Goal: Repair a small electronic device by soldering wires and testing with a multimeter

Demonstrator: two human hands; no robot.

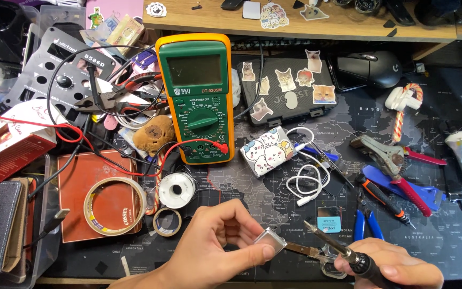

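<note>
Head view: nearest the camera, the left hand (217,241) was seen with its fingers (263,251) pinched on a small silvery metal block (270,241), held just above the tabletop (455,235) at the bottom centre. Just to its right, the right hand (397,267) was closed around the dark handle of a soldering iron (338,249), whose tip was aimed up and left, close to the block and to a small brass-coloured clip (303,250) sticking out beside it.

A burn was judged the nearest risk, since the thumb lay against the very piece the hot tip was close to, and heat could be carried through the metal. A slip of the tip could also scorch the map-printed mat.

Slightly farther off, a solder spool (177,189), a small tape roll (167,221) and a larger tape ring (114,206) were lying left of the hands, and blue cutters (366,223) and a red-handled screwdriver (386,199) to the right. A loose white cable (307,184) lay close enough to be snagged or melted.

Farther back, a green and orange multimeter (198,96) was standing with red and black leads (76,134) trailing across clutter, where they could be caught by a forearm.
</note>
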